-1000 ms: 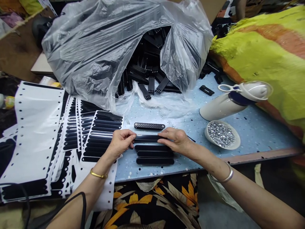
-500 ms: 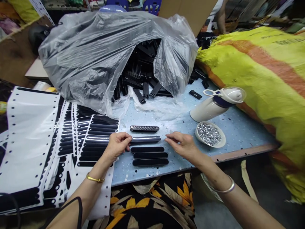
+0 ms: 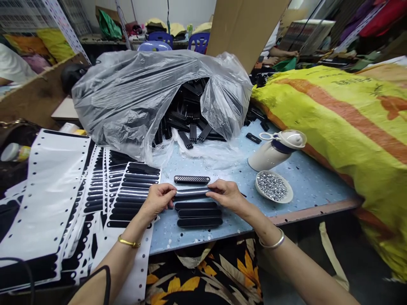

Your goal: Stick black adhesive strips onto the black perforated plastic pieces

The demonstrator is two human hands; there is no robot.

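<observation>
Between my two hands lies a glossy dark strip (image 3: 191,193) with rounded ends, held level over the table. My left hand (image 3: 158,198) pinches its left end, and my right hand (image 3: 226,195) is closed on its right end. Just beyond it rests a black bar (image 3: 191,179) with a textured, perforated-looking top. On the near side, three smooth black bars (image 3: 199,214) lie in a row, parallel to the strip. Beside my left hand is a white sheet (image 3: 133,195) carrying several black strips of the same shape.
A grey plastic bag (image 3: 127,93) full of black parts (image 3: 190,123) stands behind. On the right are a bowl of small shiny pieces (image 3: 273,186), a white bottle (image 3: 269,154) and a big yellow sack (image 3: 343,110). Another person's arm (image 3: 281,52) shows in the background.
My right hand has moved left and taken the strip's right end, which was free before. My left hand keeps its pinch. The head view has tilted up, showing more background.
</observation>
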